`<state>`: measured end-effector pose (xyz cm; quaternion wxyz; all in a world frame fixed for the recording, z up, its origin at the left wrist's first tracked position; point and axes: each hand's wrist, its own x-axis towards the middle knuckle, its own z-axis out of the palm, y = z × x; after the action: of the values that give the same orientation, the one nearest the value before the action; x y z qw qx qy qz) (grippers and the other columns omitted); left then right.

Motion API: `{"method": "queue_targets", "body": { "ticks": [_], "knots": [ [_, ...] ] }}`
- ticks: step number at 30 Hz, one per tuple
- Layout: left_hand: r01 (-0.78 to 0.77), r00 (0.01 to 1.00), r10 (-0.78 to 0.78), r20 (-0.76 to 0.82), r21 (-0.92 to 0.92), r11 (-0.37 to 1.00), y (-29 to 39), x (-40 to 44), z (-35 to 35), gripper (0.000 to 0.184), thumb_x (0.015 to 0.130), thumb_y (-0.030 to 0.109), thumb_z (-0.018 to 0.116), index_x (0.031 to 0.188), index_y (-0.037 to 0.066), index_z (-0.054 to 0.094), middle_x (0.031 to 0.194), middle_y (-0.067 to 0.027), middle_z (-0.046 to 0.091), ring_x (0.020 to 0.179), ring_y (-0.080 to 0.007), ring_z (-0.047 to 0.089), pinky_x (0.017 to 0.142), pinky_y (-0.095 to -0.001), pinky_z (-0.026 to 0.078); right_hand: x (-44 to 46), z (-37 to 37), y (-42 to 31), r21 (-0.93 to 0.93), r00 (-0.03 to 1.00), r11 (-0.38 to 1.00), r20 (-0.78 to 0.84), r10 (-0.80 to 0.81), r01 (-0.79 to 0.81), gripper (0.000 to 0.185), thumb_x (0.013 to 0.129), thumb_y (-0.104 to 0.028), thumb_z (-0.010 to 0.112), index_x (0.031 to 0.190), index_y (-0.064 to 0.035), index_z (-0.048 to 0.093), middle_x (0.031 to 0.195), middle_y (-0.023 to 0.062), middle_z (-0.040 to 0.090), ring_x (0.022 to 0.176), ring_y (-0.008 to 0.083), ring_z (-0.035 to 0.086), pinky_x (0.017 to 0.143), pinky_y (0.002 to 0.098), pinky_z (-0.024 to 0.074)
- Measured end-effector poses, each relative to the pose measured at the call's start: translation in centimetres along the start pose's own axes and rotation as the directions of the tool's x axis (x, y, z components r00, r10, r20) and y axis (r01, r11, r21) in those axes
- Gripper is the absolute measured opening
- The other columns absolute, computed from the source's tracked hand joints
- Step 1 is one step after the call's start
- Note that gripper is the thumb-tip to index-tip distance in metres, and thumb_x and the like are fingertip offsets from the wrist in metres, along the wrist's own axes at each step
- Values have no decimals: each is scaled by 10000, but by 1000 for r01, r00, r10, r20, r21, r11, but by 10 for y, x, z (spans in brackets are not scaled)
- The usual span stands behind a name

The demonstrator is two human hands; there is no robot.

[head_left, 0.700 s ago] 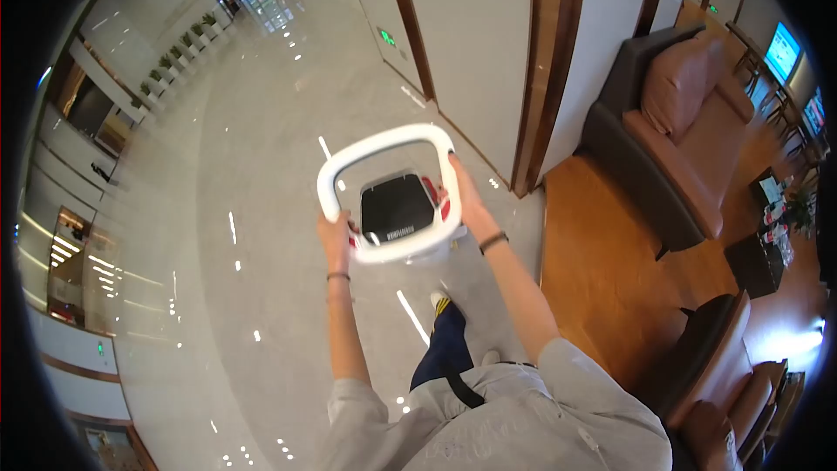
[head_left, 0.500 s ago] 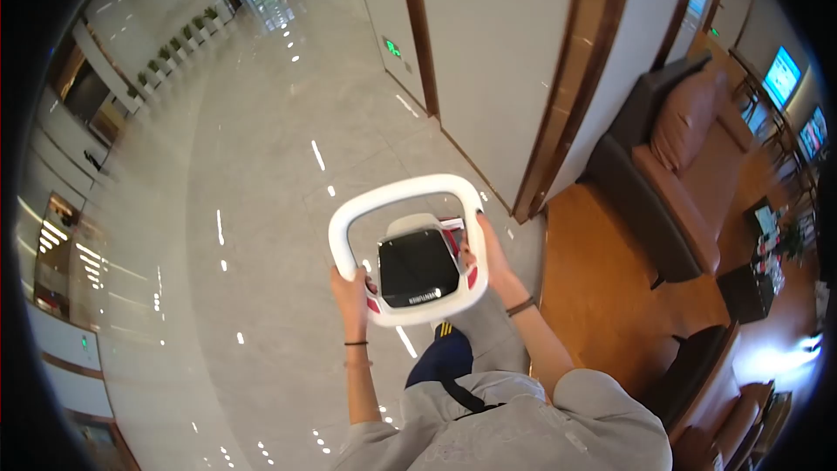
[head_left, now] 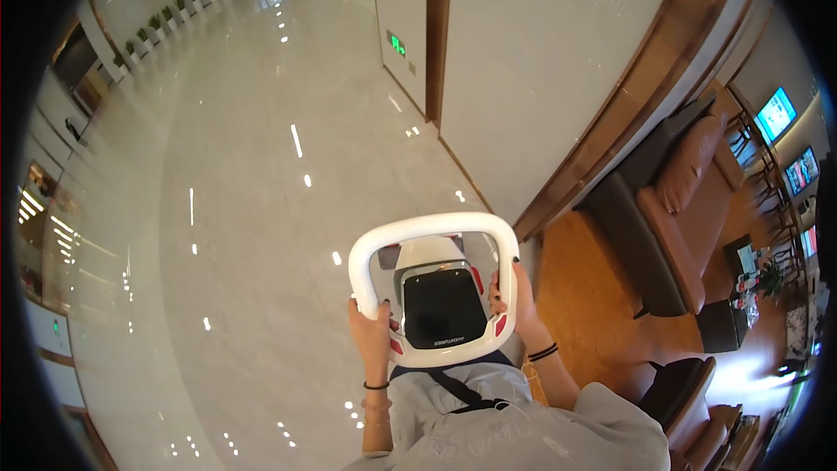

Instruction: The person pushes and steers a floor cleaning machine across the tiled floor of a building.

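A white loop-shaped handle (head_left: 432, 227) stands in front of my body, with red patches on its lower corners. Inside the loop is a glossy black panel (head_left: 443, 307) bearing small lettering, set on a white body whose lower part is largely hidden. My left hand (head_left: 371, 333) is closed around the loop's left side. On the opposite side, my right hand (head_left: 520, 298) wraps the handle with its fingers curled inward. What kind of machine the handle belongs to I cannot make out.
Shiny pale tiles (head_left: 261, 296) stretch ahead and left. A white wall (head_left: 523, 52) with brown trim and a green exit sign (head_left: 397, 44) rises ahead right. Right of it, a brown sofa (head_left: 671, 209) and dark low table (head_left: 724, 325) stand on wood flooring. Potted plants (head_left: 167, 21) line the far wall.
The handle and both hands now sit lower and further right in view, closer to my body. The wall and exit sign look larger and nearer. Both hands keep their hold.
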<state>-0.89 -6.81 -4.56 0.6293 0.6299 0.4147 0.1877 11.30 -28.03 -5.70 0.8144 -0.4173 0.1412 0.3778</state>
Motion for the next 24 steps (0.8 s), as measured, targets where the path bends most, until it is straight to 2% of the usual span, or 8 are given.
{"method": "queue_targets", "body": {
  "ticks": [2,4,13,20,24],
  "knots": [
    [-5,1000,5,-1,-18,1000,4,6,2,257,734,68,589,885,-15,399,625,-100,533,416,-160,534,385,-272,421,5,8,-6,-11,1000,1000,8,-15,15,487,840,-573,375,807,-99,480,532,15,422,348,97,344,352,221,313],
    [-14,1000,15,17,-37,999,8,14,6,262,737,76,589,898,-15,403,632,-101,539,422,-159,538,389,-272,423,9,13,-13,-72,997,996,-51,-57,53,498,832,-584,388,808,-96,483,543,11,425,354,92,343,361,212,311],
    [-98,995,98,-11,-91,991,34,58,42,253,745,81,578,910,-10,409,641,-98,539,452,-157,553,399,-273,425,66,25,-64,-94,993,991,77,-91,98,486,840,-567,392,786,-90,469,539,12,419,350,90,342,342,203,302],
    [-39,999,36,-30,-125,991,29,66,46,250,735,70,574,894,-6,397,628,-90,521,427,-152,525,392,-262,409,86,16,-58,-42,998,999,64,-23,26,465,858,-540,352,787,-95,464,534,19,416,344,106,364,336,242,319],
    [-29,998,22,-52,-135,990,20,75,50,234,742,63,565,888,1,394,632,-85,515,428,-154,529,392,-264,413,102,8,-55,-22,993,1000,118,14,-11,469,864,-536,340,789,-89,460,538,36,421,345,125,373,336,259,329]
  ]
}}
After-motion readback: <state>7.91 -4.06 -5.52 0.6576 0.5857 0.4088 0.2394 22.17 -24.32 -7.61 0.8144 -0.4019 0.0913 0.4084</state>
